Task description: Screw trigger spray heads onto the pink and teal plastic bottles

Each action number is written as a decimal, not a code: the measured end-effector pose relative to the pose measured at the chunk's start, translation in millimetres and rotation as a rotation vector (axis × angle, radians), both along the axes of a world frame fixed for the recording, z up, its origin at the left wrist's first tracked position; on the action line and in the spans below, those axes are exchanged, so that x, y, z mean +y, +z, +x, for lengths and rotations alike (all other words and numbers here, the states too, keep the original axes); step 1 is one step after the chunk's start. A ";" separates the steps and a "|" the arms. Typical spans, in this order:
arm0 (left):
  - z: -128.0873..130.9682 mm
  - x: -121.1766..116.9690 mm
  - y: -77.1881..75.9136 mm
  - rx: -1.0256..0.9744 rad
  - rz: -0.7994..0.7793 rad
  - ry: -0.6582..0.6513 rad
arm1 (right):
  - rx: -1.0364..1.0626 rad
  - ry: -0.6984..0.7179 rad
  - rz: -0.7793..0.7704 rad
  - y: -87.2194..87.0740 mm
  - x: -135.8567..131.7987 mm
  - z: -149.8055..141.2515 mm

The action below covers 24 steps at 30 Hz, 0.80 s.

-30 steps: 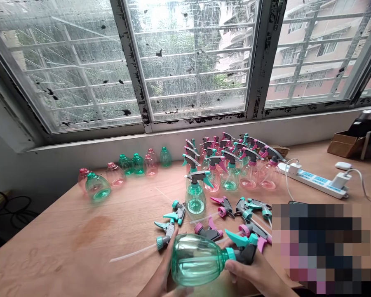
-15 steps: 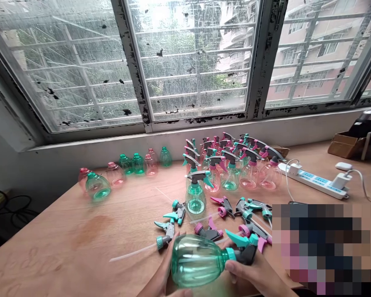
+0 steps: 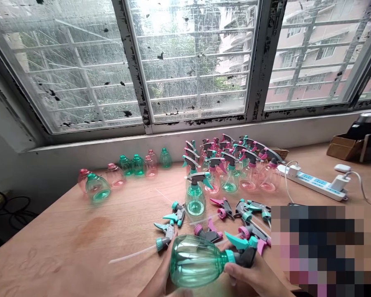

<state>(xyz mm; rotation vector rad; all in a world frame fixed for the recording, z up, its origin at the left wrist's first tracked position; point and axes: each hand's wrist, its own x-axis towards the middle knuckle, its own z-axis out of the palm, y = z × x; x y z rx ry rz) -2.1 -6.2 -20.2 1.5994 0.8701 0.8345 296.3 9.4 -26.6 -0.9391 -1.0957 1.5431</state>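
A clear green spray bottle (image 3: 194,262) lies on its side between my hands at the bottom centre. My left hand (image 3: 162,276) is wrapped round its round body. My right hand (image 3: 253,277) grips the grey trigger head with teal nozzle (image 3: 243,251) on the bottle's neck. Several loose trigger heads, teal (image 3: 170,225) and pink (image 3: 208,232), lie on the wooden table (image 3: 80,243) just beyond the bottle. One finished green bottle (image 3: 195,194) stands upright behind them.
A cluster of assembled pink and green spray bottles (image 3: 235,167) stands by the window sill. Headless bottles (image 3: 136,165) stand at back left, one green (image 3: 96,187) nearer. A white power strip (image 3: 315,181) with cables lies right. A cardboard box (image 3: 346,144) sits far right.
The view has tipped slightly, so everything sits a little lower in the frame. My hands keep the same hold on the bottle and trigger head.
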 end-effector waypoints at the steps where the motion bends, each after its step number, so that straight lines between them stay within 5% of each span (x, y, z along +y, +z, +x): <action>1: 2.2 -0.8 1.5 -0.005 -0.007 0.010 | 0.000 0.003 0.002 0.1 -0.1 -0.1; 8: 10.1 -2.7 14.1 -0.064 -0.048 0.027 | 0.003 -0.001 -0.006 1.7 -1.1 -0.5; 17: 1.2 1.0 -7.6 -0.038 0.049 0.029 | 0.005 0.000 -0.005 4.1 -1.3 -1.3; 24: 12.5 -2.8 19.6 -0.029 -0.042 0.039 | 0.020 0.002 -0.007 2.5 -0.7 -1.4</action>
